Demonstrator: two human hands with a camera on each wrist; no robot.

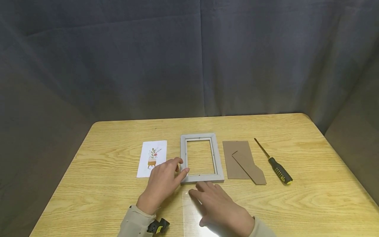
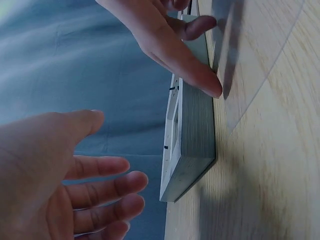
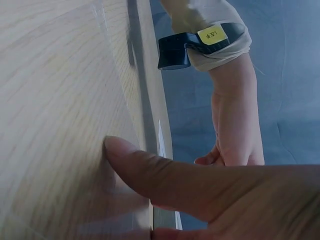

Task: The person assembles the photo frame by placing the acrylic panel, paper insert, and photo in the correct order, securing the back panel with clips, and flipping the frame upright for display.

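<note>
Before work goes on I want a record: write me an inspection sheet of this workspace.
Surface: wood-grain table.
Job's things: frame flat between picture and brown board; clear sheet nearer the person; screwdriver right of the board.
Clutter: nothing seen.
Hands: left hand at the frame's left side, fingers apart; right hand over the clear sheet, contact unclear.
Cables: nothing seen.
Surroundings: dark curtain behind the table.

Picture frame (image 1: 216,156): light grey
Plant print (image 1: 151,161), frame's left: white, orange, green
Backing board (image 1: 234,166), frame's right: brown
Screwdriver (image 1: 279,170): black, yellow
Tabletop (image 1: 103,171): yellow woodgrain
</note>
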